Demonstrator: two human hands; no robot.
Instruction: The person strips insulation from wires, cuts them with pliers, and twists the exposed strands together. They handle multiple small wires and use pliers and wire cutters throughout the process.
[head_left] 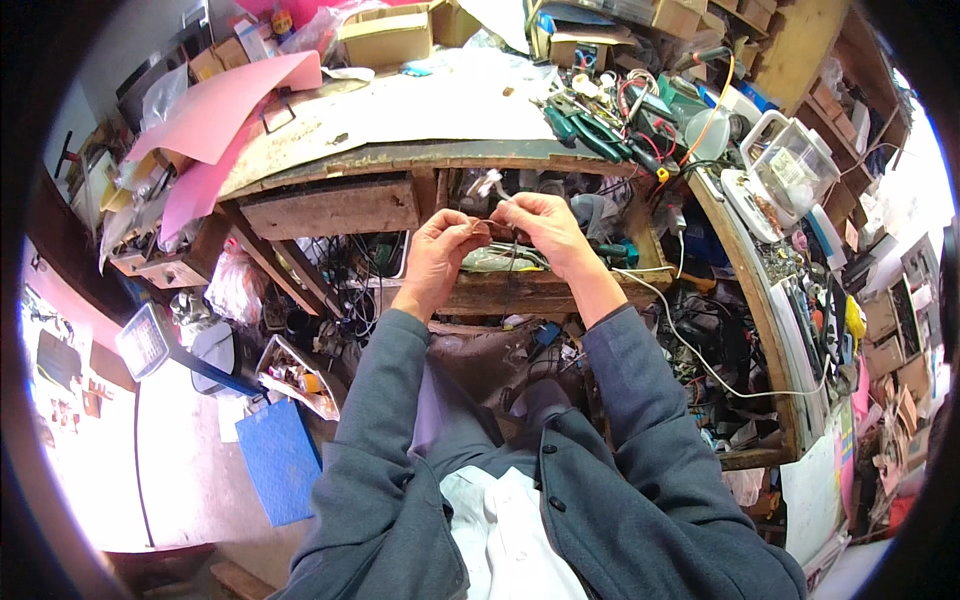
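Both hands are raised in front of the workbench, over an open drawer [500,285] full of loose items. My left hand [438,256] is closed in a pinch on a thin wire [487,222]. This brownish wire spans the short gap to my right hand [546,232], whose fingers are also closed on it. A small white piece [490,184] sticks up beyond the right fingertips; whether it belongs to the wire I cannot tell. A dark strand hangs below the hands. The exact ends of the wire are hidden by the fingers.
Green-handled pliers [592,135] and cluttered tools lie on the bench's right part. Pale sheeting [440,110] covers the benchtop, with a pink sheet [225,105] at its left. A white cable [700,385] loops at right. A lamp [145,342] stands lower left near a blue board [278,462].
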